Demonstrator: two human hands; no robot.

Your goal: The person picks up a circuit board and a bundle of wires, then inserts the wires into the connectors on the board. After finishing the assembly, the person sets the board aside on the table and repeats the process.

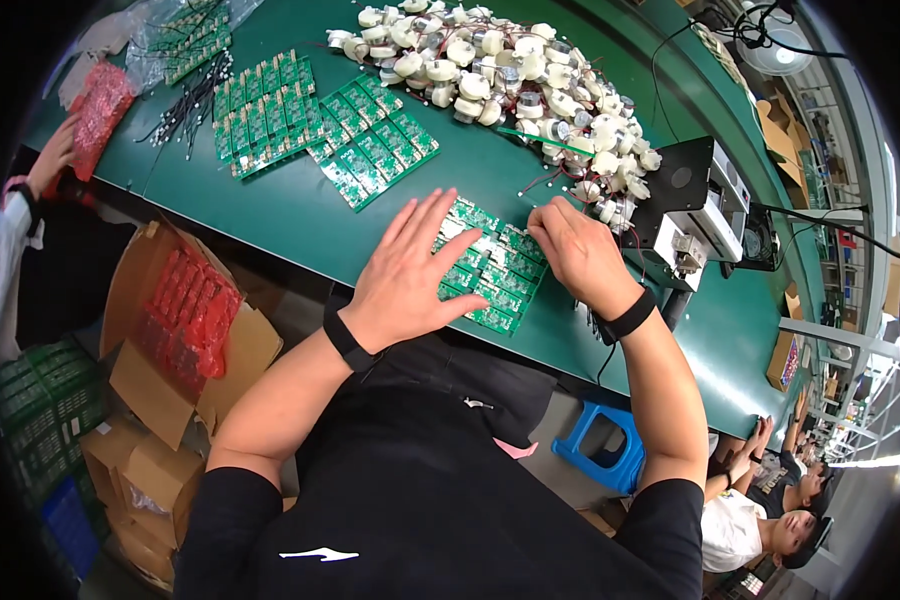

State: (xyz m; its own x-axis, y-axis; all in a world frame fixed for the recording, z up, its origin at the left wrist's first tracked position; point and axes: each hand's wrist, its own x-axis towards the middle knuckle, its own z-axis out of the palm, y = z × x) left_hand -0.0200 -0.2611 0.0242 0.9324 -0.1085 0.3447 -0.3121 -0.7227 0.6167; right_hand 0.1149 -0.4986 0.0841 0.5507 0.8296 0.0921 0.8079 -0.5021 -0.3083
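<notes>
In front of me on the green table lies a panel of small green circuit boards (505,275). My left hand (398,275) rests on its left part, fingers stretched and thumb spread, hiding some of the boards. At the panel's far right corner is my right hand (580,255), its fingers pinched together. Whatever sits between those fingertips is too small to make out. Just beyond the right hand, a few thin wires and tiny white pieces lie on the table. More board panels lie to the far left, one stack (270,115) beside another panel (375,145).
A big heap of white plastic parts with wires (490,65) covers the far side, with a narrow green strip (545,141) on it. A black-and-silver machine (685,200) stands right. At left, another person's hand (55,155) touches a red bubble-wrap bag (100,110). Below is an open carton (135,280).
</notes>
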